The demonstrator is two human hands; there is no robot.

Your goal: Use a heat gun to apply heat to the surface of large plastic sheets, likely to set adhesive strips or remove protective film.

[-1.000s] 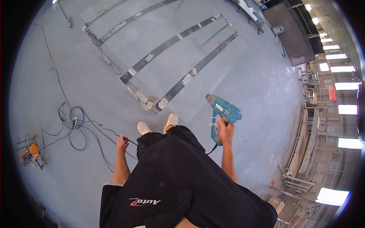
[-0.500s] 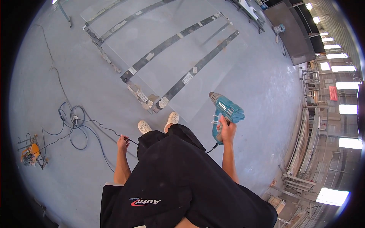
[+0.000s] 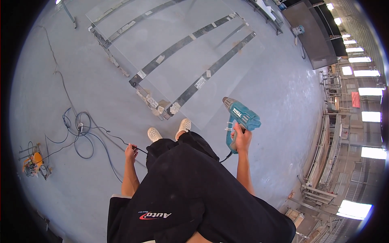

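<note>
My right hand (image 3: 242, 139) is wrapped round the handle of a teal heat gun (image 3: 242, 114), held out to my right with its metal nozzle pointing away and up to the left. A black cord leaves the bottom of its handle and passes behind my dark clothing. On my left side, my left hand (image 3: 131, 152) is closed on a thin black power cord (image 3: 140, 150). The cord runs from the fingers toward my trousers on one side. On the other, it goes out toward the coiled cables (image 3: 84, 139) lying on the floor.
Ahead lies a large clear sheet (image 3: 190, 56) over a frame with dark bars (image 3: 202, 81) and paper labels. A yellow-orange tool (image 3: 37, 158) sits on the floor at far left. At the right stand metal racks (image 3: 324, 158), and a dark panel (image 3: 310, 34) leans farther off.
Almost nothing differs. The view has shifted very slightly, while both hands keep their hold on the heat gun and the cord.
</note>
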